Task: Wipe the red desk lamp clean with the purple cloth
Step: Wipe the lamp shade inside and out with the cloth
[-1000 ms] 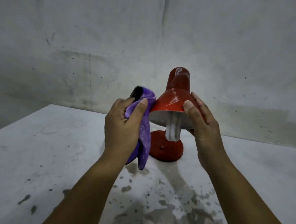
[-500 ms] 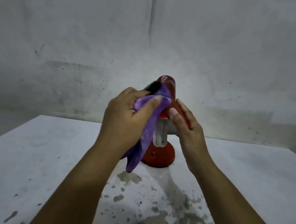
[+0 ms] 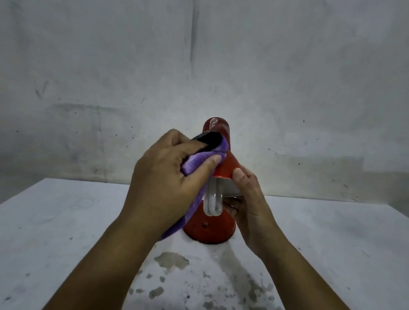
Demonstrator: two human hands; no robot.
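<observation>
Standing on a stained grey surface [image 3: 48, 228]: red desk lamp [image 3: 224, 166], white bulb [image 3: 212, 201] inside its shade. Left hand [image 3: 170, 176] grips purple cloth [image 3: 198, 163] against the shade; right hand [image 3: 248, 201] holds the shade's rim.

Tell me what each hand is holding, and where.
Left hand grips the bunched purple cloth against the lamp shade. Right hand holds the shade's rim.

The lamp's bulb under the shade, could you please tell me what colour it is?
White; the bulb hangs below the red shade, clearest in the head view.
</observation>
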